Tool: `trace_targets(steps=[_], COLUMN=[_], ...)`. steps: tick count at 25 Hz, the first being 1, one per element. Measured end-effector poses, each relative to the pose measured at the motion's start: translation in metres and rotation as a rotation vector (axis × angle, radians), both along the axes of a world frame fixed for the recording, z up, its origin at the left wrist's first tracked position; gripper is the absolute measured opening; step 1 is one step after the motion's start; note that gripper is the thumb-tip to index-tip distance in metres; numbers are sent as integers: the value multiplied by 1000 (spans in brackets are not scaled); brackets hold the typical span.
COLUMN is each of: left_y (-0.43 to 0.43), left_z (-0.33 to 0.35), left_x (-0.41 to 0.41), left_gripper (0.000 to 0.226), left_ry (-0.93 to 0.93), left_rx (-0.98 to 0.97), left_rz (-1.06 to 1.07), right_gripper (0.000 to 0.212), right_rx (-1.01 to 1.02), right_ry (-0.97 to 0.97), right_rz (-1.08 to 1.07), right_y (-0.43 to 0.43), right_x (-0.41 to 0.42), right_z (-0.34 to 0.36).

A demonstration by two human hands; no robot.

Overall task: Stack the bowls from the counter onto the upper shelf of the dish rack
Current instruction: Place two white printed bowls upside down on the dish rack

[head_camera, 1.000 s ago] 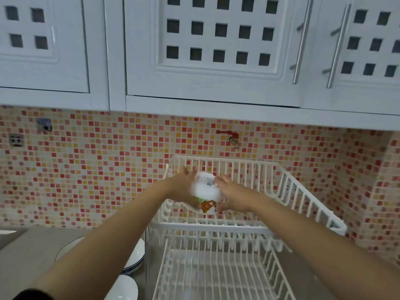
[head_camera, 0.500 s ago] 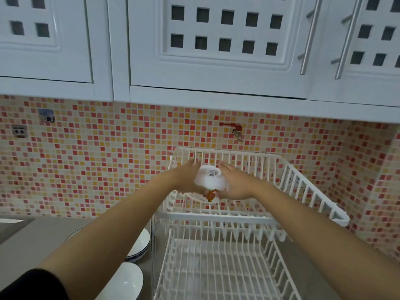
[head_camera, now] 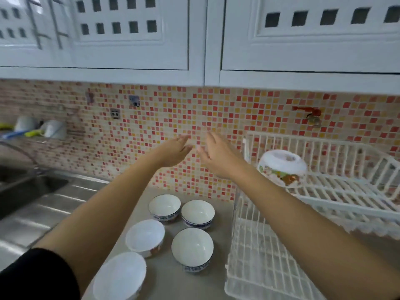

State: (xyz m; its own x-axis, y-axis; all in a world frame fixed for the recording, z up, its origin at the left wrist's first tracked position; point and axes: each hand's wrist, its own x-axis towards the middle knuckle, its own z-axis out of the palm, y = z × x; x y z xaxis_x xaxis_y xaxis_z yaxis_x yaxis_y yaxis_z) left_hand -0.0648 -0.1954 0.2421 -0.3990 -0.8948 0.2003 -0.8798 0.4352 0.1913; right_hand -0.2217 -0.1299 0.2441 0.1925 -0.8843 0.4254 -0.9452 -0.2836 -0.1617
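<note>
A white bowl with a flower print [head_camera: 281, 166] lies upside down at the left end of the upper shelf [head_camera: 337, 185] of the white wire dish rack. Several white bowls stand upright on the grey counter [head_camera: 164, 276] left of the rack: one with a blue rim [head_camera: 192, 249], two behind it [head_camera: 164, 206] [head_camera: 198, 213], one with a red pattern [head_camera: 145, 237] and one at the front [head_camera: 120, 276]. My left hand [head_camera: 174, 152] and my right hand [head_camera: 218, 156] hover empty above the counter, fingers apart, left of the rack.
The rack's lower shelf [head_camera: 259, 267] holds nothing. A steel sink [head_camera: 28, 187] with a tap lies to the left. White wall cabinets [head_camera: 194, 40] hang overhead. A mosaic tile wall [head_camera: 151, 137] backs the counter, with a red tap [head_camera: 309, 114] above the rack.
Both hands have let go of the flower-print bowl, which now rests upside down on the upper shelf. The hands and the view have swung left toward the bowls on the counter.
</note>
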Motion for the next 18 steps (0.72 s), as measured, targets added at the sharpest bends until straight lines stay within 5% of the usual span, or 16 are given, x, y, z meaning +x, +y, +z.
trace_targets(steps=[9, 16, 18], left_y=[23, 60, 67], left_z=[-165, -302, -320], left_x=[159, 206, 205], left_gripper=[58, 63, 61], left_ry=[-77, 45, 172], left_rx=[358, 639, 695], left_rz=[280, 520, 548], right_gripper=[61, 70, 55], right_rx=[433, 886, 924], right_ry=[-57, -465, -595], right_rz=[12, -235, -281], right_y=[-10, 26, 26], right_x=[153, 193, 198], right_z=[-200, -333, -344])
